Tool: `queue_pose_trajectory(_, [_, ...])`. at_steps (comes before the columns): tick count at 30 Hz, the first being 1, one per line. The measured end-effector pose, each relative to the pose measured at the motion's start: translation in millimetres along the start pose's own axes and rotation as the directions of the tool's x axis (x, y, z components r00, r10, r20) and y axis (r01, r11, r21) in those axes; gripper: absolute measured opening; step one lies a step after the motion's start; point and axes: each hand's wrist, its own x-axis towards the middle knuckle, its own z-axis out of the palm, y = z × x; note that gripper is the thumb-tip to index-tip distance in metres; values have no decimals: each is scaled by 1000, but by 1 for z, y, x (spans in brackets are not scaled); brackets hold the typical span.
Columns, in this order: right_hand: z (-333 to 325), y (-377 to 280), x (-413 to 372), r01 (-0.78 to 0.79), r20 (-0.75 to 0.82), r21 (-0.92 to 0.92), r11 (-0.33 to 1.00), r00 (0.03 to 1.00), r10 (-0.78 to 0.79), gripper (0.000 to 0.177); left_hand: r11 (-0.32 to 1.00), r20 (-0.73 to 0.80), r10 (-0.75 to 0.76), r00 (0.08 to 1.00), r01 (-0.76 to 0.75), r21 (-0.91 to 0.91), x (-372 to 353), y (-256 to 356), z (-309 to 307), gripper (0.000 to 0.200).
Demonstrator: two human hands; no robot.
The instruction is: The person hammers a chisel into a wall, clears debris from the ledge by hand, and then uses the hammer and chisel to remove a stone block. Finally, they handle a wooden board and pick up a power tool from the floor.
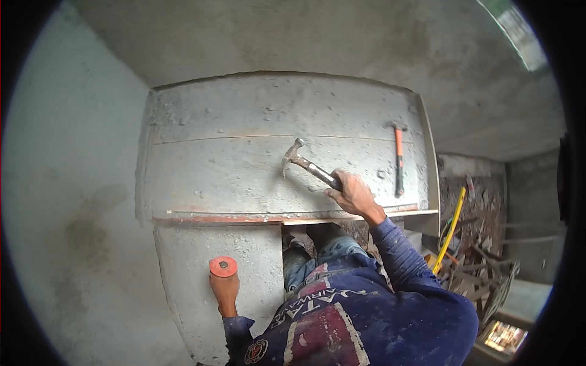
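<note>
My right hand (353, 194) is wrapped round the dark grip of a claw hammer (312, 170), whose metal head is over the middle of the grey, debris-strewn slab (244, 177). Lower left, my left hand (224, 291) is closed below a round red guard (223, 266) with a dark centre; whatever lies under the guard is hidden. That hand is above the lower grey slab (256, 250). A second hammer (399, 160), orange and black, lies on the right part of the upper slab.
A yellow level (450, 229) leans at the right, beside a heap of scrap and wood pieces (482, 268). The slab has a raised board edge (428, 152) on its right. Concrete walls (256, 36) stand behind and at the left.
</note>
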Motion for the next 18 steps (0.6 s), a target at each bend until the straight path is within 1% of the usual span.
queue_pose_trajectory(1, [-3,12,-15,-44,-40,7,999,998,44,35,999,38,47,998,-47,-3,-4,3,6,7])
queue_pose_trajectory(3, [-6,40,-37,-54,-184,104,993,980,72,35,980,-25,137,990,-139,-145,-11,16,20,9])
queue_pose_trajectory(4, [-10,54,-45,-68,-210,118,991,973,92,35,975,-12,169,986,-169,-142,-11,30,25,9])
queue_pose_trajectory(6, [-25,79,-60,-95,-341,173,980,928,150,37,932,19,292,956,-280,-230,-8,67,33,11])
queue_pose_trajectory(7, [-39,85,-69,-80,-363,233,969,917,163,38,926,32,317,948,-301,-229,-6,95,35,11])
queue_pose_trajectory(8, [-50,94,-76,-133,-316,281,950,922,223,38,941,179,137,974,-72,-332,-5,128,36,11])
queue_pose_trajectory(9, [-59,97,-85,-111,-325,325,939,919,221,38,906,337,-36,941,173,-387,-2,154,43,12])
queue_pose_trajectory(11, [-75,97,-97,-52,-326,405,913,925,197,37,765,421,57,905,231,-601,7,189,71,21])
queue_pose_trajectory(12, [-80,98,-103,-22,-317,446,895,931,181,37,778,444,76,893,226,-587,9,214,86,21])
queue_pose_trajectory(13, [-80,100,-107,15,-299,515,857,940,163,40,700,469,157,869,237,-673,7,246,102,33])
queue_pose_trajectory(14, [-73,108,-108,99,-325,511,854,942,86,41,618,499,237,834,267,-740,2,275,118,45])
queue_pose_trajectory(15, [-76,110,-114,71,-210,613,787,975,75,42,646,547,261,795,277,-711,-4,300,137,45])
queue_pose_trajectory(16, [-65,123,-112,185,-313,532,827,950,-11,46,560,540,282,793,321,-764,-10,325,156,51])
queue_pose_trajectory(17, [-66,130,-114,222,-347,552,804,938,-21,50,469,533,294,794,366,-804,-18,346,173,58])
queue_pose_trajectory(18, [-68,141,-115,219,-328,559,800,944,-29,54,444,596,341,727,434,-784,-23,363,186,63])
